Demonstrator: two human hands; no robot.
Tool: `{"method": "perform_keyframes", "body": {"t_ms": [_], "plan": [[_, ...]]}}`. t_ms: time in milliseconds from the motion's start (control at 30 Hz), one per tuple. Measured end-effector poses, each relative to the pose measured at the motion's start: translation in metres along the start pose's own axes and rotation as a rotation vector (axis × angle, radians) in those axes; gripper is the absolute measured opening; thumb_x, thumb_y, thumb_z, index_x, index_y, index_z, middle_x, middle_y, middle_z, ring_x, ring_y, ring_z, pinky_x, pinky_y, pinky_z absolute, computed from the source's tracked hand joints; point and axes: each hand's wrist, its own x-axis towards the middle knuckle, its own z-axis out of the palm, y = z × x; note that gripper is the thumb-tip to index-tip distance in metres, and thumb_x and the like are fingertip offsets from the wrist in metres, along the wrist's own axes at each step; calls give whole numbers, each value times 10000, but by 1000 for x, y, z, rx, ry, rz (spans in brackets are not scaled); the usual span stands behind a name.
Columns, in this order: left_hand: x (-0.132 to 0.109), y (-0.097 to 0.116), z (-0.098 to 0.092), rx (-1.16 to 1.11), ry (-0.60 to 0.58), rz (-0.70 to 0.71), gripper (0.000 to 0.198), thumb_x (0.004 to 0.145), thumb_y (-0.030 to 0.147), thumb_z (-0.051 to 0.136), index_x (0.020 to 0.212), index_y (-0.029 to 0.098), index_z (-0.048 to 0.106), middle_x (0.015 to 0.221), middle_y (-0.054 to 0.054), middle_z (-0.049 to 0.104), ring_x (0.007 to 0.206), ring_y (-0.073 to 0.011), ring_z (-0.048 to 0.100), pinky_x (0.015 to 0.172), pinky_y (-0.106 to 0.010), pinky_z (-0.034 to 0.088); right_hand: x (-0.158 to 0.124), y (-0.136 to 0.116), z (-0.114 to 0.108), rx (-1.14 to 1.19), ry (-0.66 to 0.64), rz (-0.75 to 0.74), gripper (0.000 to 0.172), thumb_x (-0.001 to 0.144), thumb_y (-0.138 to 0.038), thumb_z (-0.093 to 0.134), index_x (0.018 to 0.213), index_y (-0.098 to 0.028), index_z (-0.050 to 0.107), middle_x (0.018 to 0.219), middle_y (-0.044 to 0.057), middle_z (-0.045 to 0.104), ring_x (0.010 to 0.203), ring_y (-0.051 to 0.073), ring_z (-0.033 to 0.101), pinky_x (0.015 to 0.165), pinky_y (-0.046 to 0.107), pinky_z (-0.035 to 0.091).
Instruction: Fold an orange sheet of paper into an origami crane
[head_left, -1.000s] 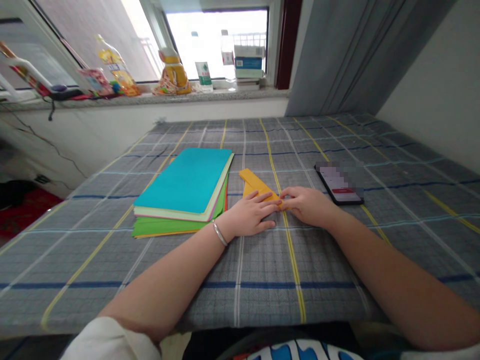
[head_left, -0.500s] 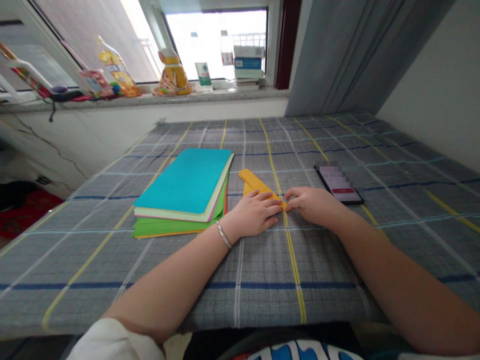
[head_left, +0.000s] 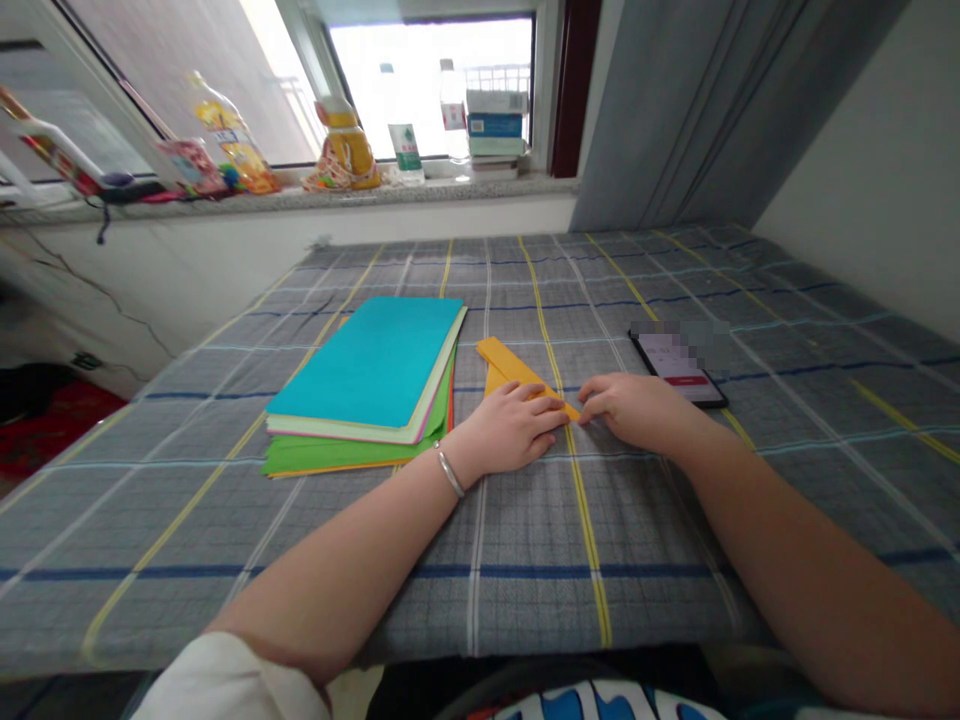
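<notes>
A sheet of orange paper (head_left: 508, 362), folded into a narrow pointed shape, lies on the checked cloth in front of me. My left hand (head_left: 517, 428) rests flat across it, fingers stretched to the right and holding it down; the palm hides its lower part. At the paper's right-hand point is my right hand (head_left: 628, 408), with thumb and forefinger closed together on the tip. To the left is a stack of coloured sheets (head_left: 375, 360), blue on top with pale and green ones below.
A phone (head_left: 679, 375) with a lit screen lies just beyond my right hand. Bottles (head_left: 229, 135), a tube (head_left: 406, 152) and stacked boxes (head_left: 496, 125) stand on the windowsill behind the table (head_left: 300, 560). A grey curtain (head_left: 675, 110) hangs at the right.
My right hand has shifted slightly to the right along the paper's point, and the left fingertips have edged the same way. The sheet stack and phone stay put.
</notes>
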Motion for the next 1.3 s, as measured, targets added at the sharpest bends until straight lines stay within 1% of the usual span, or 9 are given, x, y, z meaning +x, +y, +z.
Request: {"method": "perform_keyframes", "body": {"t_ms": [100,300,567,733,833,933,1033,1133,1300], "plan": [[-1,-1,0,3,2,14,339,960,315,433,1256,221,567,1325,-52,578,1255,-257,461,1040,-437,368,-1,2,0,10,12,3,363,823,-88,517,817,-332,785,1075,-8,719,903,194,662,776,315,476],[-3,-6,0,-24,-14,25,358,952,307,439,1277,208,552,1374,-32,550,1271,-268,446,1073,-430,350,-2,6,0,-12,-12,-21,373,835,-95,496,832,-328,787,1069,-14,730,939,199,665,821,321,485],[-5,-15,0,-69,-43,39,342,950,274,440,1264,201,554,1381,-27,549,1316,-262,427,1106,-426,340,-2,11,1,7,-14,-37,387,820,-76,484,806,-313,790,1065,-5,735,947,207,669,843,335,491],[-6,-20,-1,-96,-60,46,329,952,224,417,1243,208,570,1402,-14,537,1344,-242,412,1119,-419,343,-2,11,2,32,-11,-26,386,792,-57,486,794,-298,788,1055,-4,737,937,206,668,839,333,489],[-7,-22,0,-106,-55,53,332,947,208,417,1240,206,574,1403,-21,537,1348,-239,413,1119,-425,349,-2,10,1,65,-13,12,351,795,-77,487,745,-280,770,1049,-6,730,933,194,657,839,317,477],[-7,-22,1,-103,-54,52,330,943,203,420,1233,200,578,1406,-26,535,1342,-250,422,1122,-433,348,1,5,2,100,10,87,263,813,-131,499,740,-243,725,992,11,714,903,181,641,804,292,467],[-8,-22,1,-97,-58,43,351,940,203,419,1262,190,557,1414,-29,526,1339,-259,425,1127,-431,344,7,0,9,126,64,179,157,849,-247,530,803,-215,676,936,45,679,858,185,621,768,294,460],[-7,-22,1,-96,-56,46,369,932,199,426,1281,187,543,1415,-38,524,1346,-254,420,1133,-422,338,12,-3,20,151,85,227,172,843,-365,589,796,-208,639,926,64,639,876,199,607,803,312,453],[-7,-23,2,-108,-53,45,375,922,172,419,1274,185,548,1412,-41,527,1355,-234,417,1138,-400,339,16,4,30,206,64,232,144,803,-342,657,834,-206,619,924,56,613,888,202,593,818,321,445]]}}
